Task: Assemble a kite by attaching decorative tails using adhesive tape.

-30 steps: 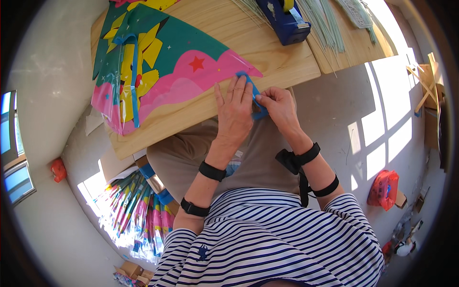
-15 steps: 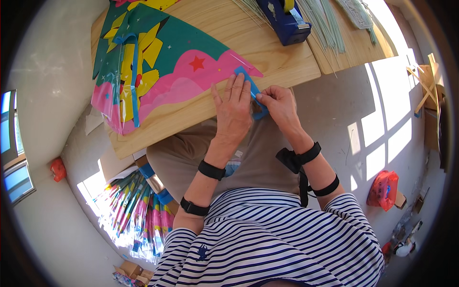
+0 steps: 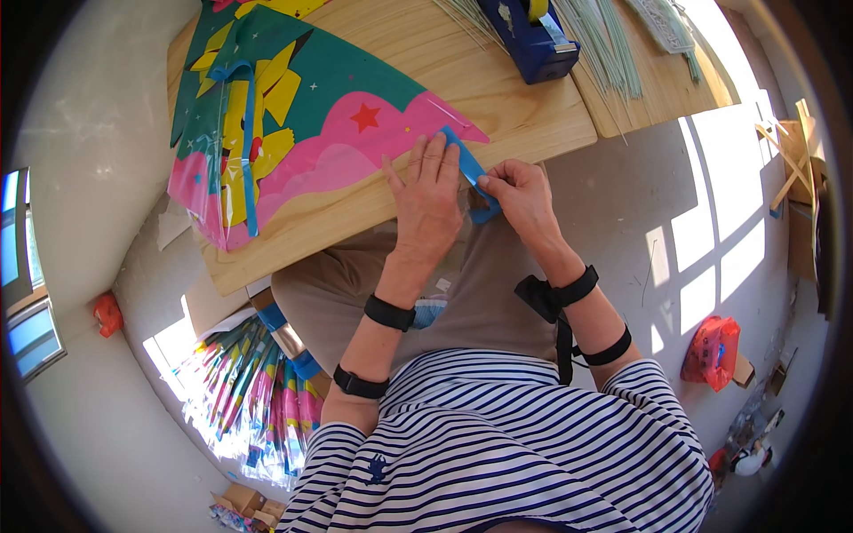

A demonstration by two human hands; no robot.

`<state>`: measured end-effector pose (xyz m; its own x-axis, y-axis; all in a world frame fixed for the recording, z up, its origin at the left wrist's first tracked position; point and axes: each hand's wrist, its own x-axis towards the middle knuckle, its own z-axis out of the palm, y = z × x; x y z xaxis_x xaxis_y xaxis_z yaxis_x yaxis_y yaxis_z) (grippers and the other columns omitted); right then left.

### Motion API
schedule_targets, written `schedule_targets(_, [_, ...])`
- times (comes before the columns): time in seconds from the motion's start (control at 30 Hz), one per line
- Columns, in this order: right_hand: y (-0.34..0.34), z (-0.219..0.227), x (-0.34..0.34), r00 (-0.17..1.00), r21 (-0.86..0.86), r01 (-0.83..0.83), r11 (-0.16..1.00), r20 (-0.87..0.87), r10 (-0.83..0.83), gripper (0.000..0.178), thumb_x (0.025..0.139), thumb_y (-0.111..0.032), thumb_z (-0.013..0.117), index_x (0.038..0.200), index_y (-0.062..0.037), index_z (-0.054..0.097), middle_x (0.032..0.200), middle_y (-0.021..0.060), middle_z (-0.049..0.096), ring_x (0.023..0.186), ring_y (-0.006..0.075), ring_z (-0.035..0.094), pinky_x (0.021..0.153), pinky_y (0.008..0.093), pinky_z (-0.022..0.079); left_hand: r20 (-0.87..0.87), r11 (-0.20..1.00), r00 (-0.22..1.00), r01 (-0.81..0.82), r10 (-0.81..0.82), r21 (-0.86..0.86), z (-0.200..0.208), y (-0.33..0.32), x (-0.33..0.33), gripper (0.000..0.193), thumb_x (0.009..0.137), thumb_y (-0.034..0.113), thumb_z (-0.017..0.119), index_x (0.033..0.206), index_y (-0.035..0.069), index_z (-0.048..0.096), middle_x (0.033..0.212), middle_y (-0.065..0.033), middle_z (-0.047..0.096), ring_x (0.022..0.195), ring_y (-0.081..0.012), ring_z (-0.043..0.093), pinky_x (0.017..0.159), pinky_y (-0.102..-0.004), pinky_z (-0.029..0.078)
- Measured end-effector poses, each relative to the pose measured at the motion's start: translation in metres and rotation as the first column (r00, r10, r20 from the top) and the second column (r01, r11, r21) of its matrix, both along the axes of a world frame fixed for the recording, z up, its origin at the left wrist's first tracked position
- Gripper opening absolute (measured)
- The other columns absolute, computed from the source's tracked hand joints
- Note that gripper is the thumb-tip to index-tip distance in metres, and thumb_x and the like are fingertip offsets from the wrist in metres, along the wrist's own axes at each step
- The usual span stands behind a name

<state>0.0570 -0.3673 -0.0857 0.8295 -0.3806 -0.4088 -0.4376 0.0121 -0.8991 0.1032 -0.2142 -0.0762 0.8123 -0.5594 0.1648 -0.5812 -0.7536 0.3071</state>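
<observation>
Head view: we look down at a wooden table (image 3: pixel 524 124) that crosses the upper part of the scene at a slant. Below it we see the person's striped shirt (image 3: pixel 498 426) and brown trousers (image 3: pixel 338 275), the knees reaching under the table's near edge. A big green and pink plastic sheet (image 3: pixel 311 107) with yellow figures lies on the left of the table, its pointed corner stretching right toward the hands. On the lower left we find a fanned bundle (image 3: pixel 249 400) of folded, colourful plastic. Thin pale rods (image 3: pixel 609 53) lie at the table's far right, next to a dark blue tape dispenser (image 3: pixel 524 44). A red bag (image 3: pixel 711 354) sits on the floor to the right.

The left hand (image 3: pixel 426 200) is palm down and flat, its long fingers straight and the little finger spread away; its fingertips rest by the sheet's corner, against the upper end of a blue strip (image 3: pixel 468 164). We cannot tell where its thumb is. The right hand (image 3: pixel 522 204) pinches that strip's right edge between thumb and forefinger, other fingers curled. The strip slants from the sheet's corner down past the table edge, between the two hands.
</observation>
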Motion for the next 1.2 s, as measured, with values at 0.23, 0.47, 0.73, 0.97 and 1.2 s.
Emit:
schedule_targets(0.23, [-0.001,-0.002,0.0,1.0,0.002,-0.004,1.0,0.01,0.004,0.013,0.083,-0.008,0.073,0.08,0.0036,0.068,0.067,0.0065,0.066,0.061,0.01,0.059,0.057,0.028,0.047,-0.023,0.999,1.0,-0.004,0.003,-0.045,0.005,-0.003,0.002,0.055,0.085,0.014,0.07,0.136,0.007,0.052,0.142,-0.0103,0.048,0.136,-0.0321,0.042,0.113,-0.0679,0.018])
schedule_targets(0.47, [-0.001,0.006,-0.002,1.0,-0.082,-0.003,0.997,0.017,0.005,0.014,0.084,-0.01,0.072,0.081,0.0039,0.068,0.067,0.0085,0.066,0.061,0.0117,0.06,0.056,0.0286,0.047,-0.008,1.0,1.0,-0.007,0.007,-0.015,0.005,-0.004,0.006,0.051,0.086,0.019,0.07,0.134,0.009,0.057,0.138,-0.0097,0.05,0.133,-0.0319,0.043,0.111,-0.0684,0.02])
schedule_targets(0.73, [-0.003,0.019,-0.011,0.983,-0.635,-0.07,0.77,0.087,0.16,0.015,0.08,-0.008,0.07,0.094,-0.0033,0.07,0.082,0.0121,0.066,0.08,0.031,0.061,0.071,0.0419,0.049,-0.019,1.0,1.0,-0.014,0.014,-0.015,0.009,-0.004,0.007,0.049,0.087,0.025,0.069,0.133,0.01,0.058,0.136,-0.0086,0.051,0.131,-0.0321,0.044,0.109,-0.0699,0.022])
schedule_targets(0.97, [-0.003,0.029,0.033,0.794,-0.86,-0.027,0.51,0.292,0.534,0.034,0.072,-0.003,0.068,0.105,-0.0122,0.071,0.107,0.0087,0.063,0.103,0.0309,0.055,0.087,0.0441,0.045,0.027,0.999,0.999,-0.023,0.023,-0.031,0.002,-0.002,0.009,0.048,0.082,0.023,0.073,0.127,0.011,0.06,0.134,-0.0062,0.05,0.13,-0.0294,0.044,0.105,-0.076,0.022])
schedule_targets(1.2, [-0.014,0.005,0.049,0.718,-0.945,-0.062,0.32,0.18,0.672,0.036,0.075,-0.008,0.068,0.11,-0.0129,0.072,0.115,0.0062,0.062,0.109,0.0296,0.055,0.098,0.0452,0.042,0.043,0.999,0.999,-0.024,0.025,-0.042,-0.001,-0.004,0.008,0.048,0.083,0.023,0.071,0.127,0.009,0.06,0.136,-0.0069,0.051,0.131,-0.0298,0.045,0.106,-0.0751,0.022])
